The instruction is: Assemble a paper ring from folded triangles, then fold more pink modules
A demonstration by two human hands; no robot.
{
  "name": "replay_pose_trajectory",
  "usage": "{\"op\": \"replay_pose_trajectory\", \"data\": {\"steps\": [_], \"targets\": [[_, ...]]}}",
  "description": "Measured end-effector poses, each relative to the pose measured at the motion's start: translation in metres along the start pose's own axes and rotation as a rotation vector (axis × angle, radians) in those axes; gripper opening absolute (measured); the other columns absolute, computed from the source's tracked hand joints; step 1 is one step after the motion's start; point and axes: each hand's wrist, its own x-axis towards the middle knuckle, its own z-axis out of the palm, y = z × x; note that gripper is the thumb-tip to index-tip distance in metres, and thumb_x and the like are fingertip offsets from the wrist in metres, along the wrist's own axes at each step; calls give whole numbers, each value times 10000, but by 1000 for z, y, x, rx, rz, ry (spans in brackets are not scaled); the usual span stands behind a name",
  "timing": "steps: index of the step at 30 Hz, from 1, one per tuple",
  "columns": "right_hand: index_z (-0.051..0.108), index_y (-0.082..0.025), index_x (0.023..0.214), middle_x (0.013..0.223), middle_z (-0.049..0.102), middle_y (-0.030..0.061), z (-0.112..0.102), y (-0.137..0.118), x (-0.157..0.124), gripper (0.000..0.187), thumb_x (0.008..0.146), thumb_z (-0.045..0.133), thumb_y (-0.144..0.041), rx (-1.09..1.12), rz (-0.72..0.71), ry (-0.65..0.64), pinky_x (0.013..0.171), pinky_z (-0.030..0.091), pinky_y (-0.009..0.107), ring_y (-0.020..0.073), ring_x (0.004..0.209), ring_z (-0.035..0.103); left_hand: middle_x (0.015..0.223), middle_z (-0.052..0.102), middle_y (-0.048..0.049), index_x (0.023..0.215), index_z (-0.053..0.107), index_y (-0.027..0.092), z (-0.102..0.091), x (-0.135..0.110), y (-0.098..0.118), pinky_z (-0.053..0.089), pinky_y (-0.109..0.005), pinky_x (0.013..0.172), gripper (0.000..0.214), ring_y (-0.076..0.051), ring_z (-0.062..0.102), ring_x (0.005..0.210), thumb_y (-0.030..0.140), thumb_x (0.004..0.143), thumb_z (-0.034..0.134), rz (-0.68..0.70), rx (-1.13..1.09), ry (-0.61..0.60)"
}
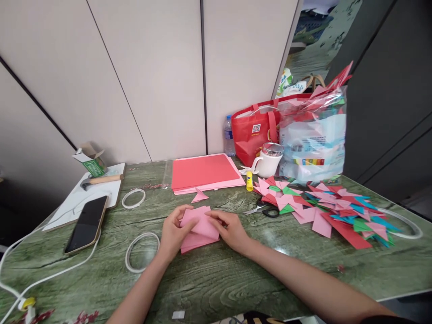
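Observation:
Several pink paper squares (199, 240) lie stacked in front of me on the green table, the top sheet raised or folded at an angle. My left hand (176, 229) grips the stack's left side, thumb on top and fingers beneath or behind. At the right edge, my right hand (231, 228) pinches the top pink sheet between thumb and fingers. Just beyond the hands sits a small folded pink paper piece (200, 195). Behind it are large red sheets (204, 171) on top of pink ones.
To the right are black-handled scissors (266, 209), a yellow glue stick (249, 181), a white mug (268, 161) and a pile of folded coloured papers (337, 204). Leftward lie tape rolls (130, 258), a phone (87, 224), a hammer (103, 180) and a white cable (50, 280).

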Motion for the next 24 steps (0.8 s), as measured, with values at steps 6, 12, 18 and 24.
{"op": "replay_pose_trajectory", "data": {"steps": [6, 12, 18, 24], "targets": [[673, -220, 924, 845, 713, 43, 3, 1, 3, 188, 833, 513, -263, 74, 78, 0, 684, 510, 286, 179, 752, 663, 826, 641, -12, 920, 561, 193, -1, 1, 0, 468, -226, 605, 307, -149, 594, 730, 275, 648, 680, 24, 31, 46], [674, -245, 930, 852, 714, 40, 5, 0, 5, 199, 839, 503, -290, 73, 134, -41, 653, 520, 301, 186, 721, 665, 837, 649, -27, 884, 581, 195, -4, 2, -2, 478, -251, 658, 292, -171, 608, 761, 282, 628, 690, -5, 35, 94], [673, -278, 942, 869, 714, 28, 7, 1, 4, 196, 841, 504, -292, 107, 152, -43, 692, 530, 310, 194, 754, 671, 1022, 647, -63, 981, 606, 214, -7, 2, -5, 463, -281, 785, 368, -203, 598, 922, 279, 630, 699, -44, 28, 105], [673, -279, 928, 854, 717, 25, 8, 1, 7, 188, 835, 509, -279, 105, 186, -80, 664, 529, 298, 193, 729, 670, 869, 682, -45, 870, 599, 210, -6, 2, -3, 491, -277, 720, 263, -196, 633, 819, 251, 626, 688, -89, -42, 86]]}}
